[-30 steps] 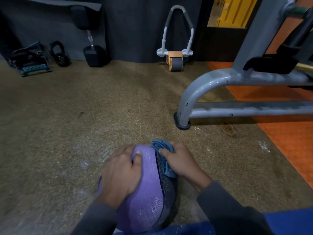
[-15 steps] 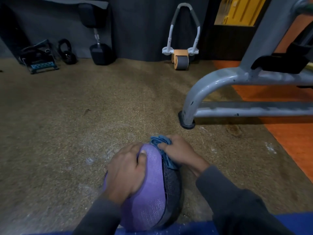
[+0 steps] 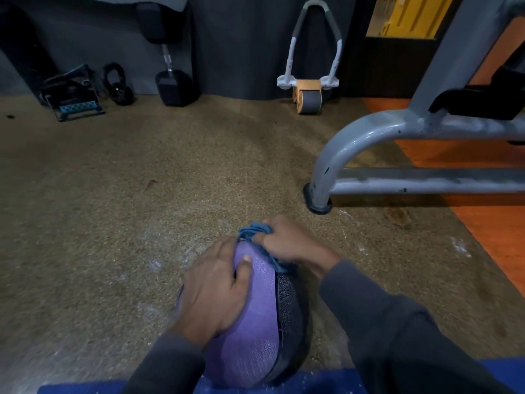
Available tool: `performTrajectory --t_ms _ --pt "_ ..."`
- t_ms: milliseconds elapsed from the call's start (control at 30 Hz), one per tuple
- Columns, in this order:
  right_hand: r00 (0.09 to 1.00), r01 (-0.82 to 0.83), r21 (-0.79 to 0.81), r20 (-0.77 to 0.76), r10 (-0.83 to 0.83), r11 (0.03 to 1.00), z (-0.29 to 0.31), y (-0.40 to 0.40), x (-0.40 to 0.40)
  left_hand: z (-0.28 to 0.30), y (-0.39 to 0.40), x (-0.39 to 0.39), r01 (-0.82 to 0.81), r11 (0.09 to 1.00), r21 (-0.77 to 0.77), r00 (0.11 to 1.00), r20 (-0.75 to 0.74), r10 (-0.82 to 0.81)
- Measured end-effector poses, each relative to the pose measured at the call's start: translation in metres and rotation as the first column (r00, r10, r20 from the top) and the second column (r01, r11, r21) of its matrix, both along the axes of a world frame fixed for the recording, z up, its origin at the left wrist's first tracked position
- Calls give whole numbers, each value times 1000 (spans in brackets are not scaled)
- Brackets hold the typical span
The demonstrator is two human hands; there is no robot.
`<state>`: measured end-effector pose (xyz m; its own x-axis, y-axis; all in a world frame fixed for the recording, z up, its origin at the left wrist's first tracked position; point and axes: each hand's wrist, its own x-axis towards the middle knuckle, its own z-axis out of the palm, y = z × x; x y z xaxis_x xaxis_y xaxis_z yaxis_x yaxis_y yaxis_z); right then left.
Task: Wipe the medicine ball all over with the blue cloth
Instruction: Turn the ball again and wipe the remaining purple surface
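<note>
A purple and black medicine ball [image 3: 255, 331] rests on the brown speckled floor, low in the middle of the view. My left hand [image 3: 211, 291] lies flat on its purple left side, fingers spread over the top. My right hand [image 3: 287, 241] grips a bunched blue cloth [image 3: 254, 231] and presses it against the ball's far upper right. Part of the cloth trails down under that hand along the seam between purple and black.
A grey steel machine frame [image 3: 369, 143] with a rubber foot stands close on the right over an orange floor strip. By the back wall are an ab roller [image 3: 308, 98], a dumbbell [image 3: 173, 86], a kettlebell [image 3: 118, 86] and a small stand. A blue mat edge [image 3: 284, 383] lies nearest me.
My right hand with the cloth has slid from the ball's right side up toward its far top. The left hand stays pressed on the ball. The camera has shifted slightly.
</note>
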<state>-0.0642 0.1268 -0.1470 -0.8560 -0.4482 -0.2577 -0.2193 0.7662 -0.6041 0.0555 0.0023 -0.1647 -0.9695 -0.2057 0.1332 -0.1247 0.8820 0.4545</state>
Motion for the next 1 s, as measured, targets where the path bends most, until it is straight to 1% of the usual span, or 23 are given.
performTrajectory --t_ms 67,100,133,167,300,367,433,600,633,700,767,833,867,933,1000 --pt "983 -101 2 -153 100 995 6 -10 12 -2 -2 4 3 999 36 1000 2 -3" --pt "968 -150 16 -200 150 989 9 -17 15 -3 -4 5 6 999 48 1000 -2 -6" --pt "962 -178 33 -202 181 983 12 -23 16 -4 -5 7 5 999 54 1000 0 -5" --pt "969 -185 40 -157 189 982 13 -29 13 -5 -6 9 -2 998 57 1000 2 1" --pt "985 -141 57 110 135 988 11 -37 -17 -5 -4 11 -4 999 52 1000 -12 5" --pt "977 -132 100 184 112 986 8 -39 -27 -4 -3 10 0 998 64 1000 -7 1" --pt "978 -158 129 160 136 979 5 -40 -29 -3 -2 9 -2 997 74 1000 1 2" --pt "969 -241 144 -11 245 960 3 -47 -20 -3 1 11 -8 999 43 1000 -24 9" --pt "973 -229 129 3 231 965 2 -47 -21 -3 1 12 -1 999 41 1000 -19 2" --pt "979 -176 72 113 168 982 -1 -43 -26 -2 1 14 3 999 53 1000 -3 -3" --pt "972 -121 102 212 98 987 -4 -35 -33 -1 2 13 0 999 52 1000 5 0" --pt "970 -50 127 244 17 991 -6 -23 -33 -1 3 13 -5 1000 13 1000 22 5" --pt "971 -19 115 240 -9 993 -7 -18 -30 0 3 13 -2 1000 0 1000 28 2" --pt "985 11 58 173 -21 998 -6 -9 -17 1 4 14 13 1000 -8 1000 28 -13" --pt "999 -14 29 36 13 999 1 -10 0 1 3 13 16 999 -28 999 32 -15"
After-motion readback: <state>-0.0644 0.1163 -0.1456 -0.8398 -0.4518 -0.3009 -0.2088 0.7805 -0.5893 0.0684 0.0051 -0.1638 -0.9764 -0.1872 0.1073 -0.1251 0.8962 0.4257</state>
